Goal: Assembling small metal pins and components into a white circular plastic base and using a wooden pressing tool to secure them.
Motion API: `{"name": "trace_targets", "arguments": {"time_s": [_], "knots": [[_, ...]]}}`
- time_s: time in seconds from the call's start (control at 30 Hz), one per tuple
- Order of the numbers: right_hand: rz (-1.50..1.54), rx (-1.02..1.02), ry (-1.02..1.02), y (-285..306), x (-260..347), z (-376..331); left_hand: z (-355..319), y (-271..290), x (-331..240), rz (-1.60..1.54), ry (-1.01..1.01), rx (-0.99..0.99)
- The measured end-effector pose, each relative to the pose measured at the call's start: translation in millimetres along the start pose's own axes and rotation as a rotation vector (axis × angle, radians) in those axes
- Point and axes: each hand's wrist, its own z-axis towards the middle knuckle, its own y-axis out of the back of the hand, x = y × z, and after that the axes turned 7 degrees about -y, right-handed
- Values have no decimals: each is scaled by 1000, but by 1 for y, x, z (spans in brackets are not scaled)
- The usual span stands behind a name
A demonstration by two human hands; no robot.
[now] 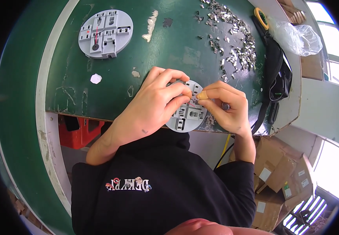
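Note:
A round grey plastic base (193, 114) with raised slots and blocks lies at the table's near edge, partly hidden under both hands. My left hand (159, 94) reaches over its left side, thumb and fingertips pinched near the middle; what they hold is too small to make out. My right hand (228, 103) is closed from the other side, its fingertips meeting close to the left ones. A yellow wrap (202, 95) covers one right fingertip. Inside the right hand's curl shows the dark round end of a rod-like tool (226, 106). A bit of red wire shows between the hands.
Another grey base (114, 45) with a red wire and black disc lies far left. Many small metal clips (236, 47) are scattered far right. A tape roll (261, 18), black bag (277, 70) and clear plastic bag (299, 37) line the right edge. Cardboard boxes (279, 168) stand lower right.

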Motion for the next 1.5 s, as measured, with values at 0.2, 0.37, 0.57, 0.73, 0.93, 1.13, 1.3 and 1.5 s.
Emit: {"name": "trace_targets", "arguments": {"time_s": [0.2, 0.37, 0.57, 0.73, 0.93, 1.13, 1.3, 1.5], "knots": [[-18, 35, -29, 1, 1, 1, 0, 0, 2, -21, 2, -5], [-39, 4, -11, -3, 1, 1, -1, 1, 2, -16, -5, -11], [-134, -75, 16, -13, 6, -3, -6, 1, 2, 7, -19, -67], [-208, -112, 69, -24, 9, -5, -11, 2, -1, 36, -35, -114], [-308, -121, 156, -31, 9, -4, -13, 4, -2, 32, -38, -128], [-447, -73, 188, -34, 16, -3, -14, 2, 1, 13, -29, -125], [-405, -2, 113, -34, 23, -3, -14, 2, 3, 33, -60, -144], [-356, -66, 95, -36, 24, -6, -15, 2, 5, 13, -51, -126]]}}
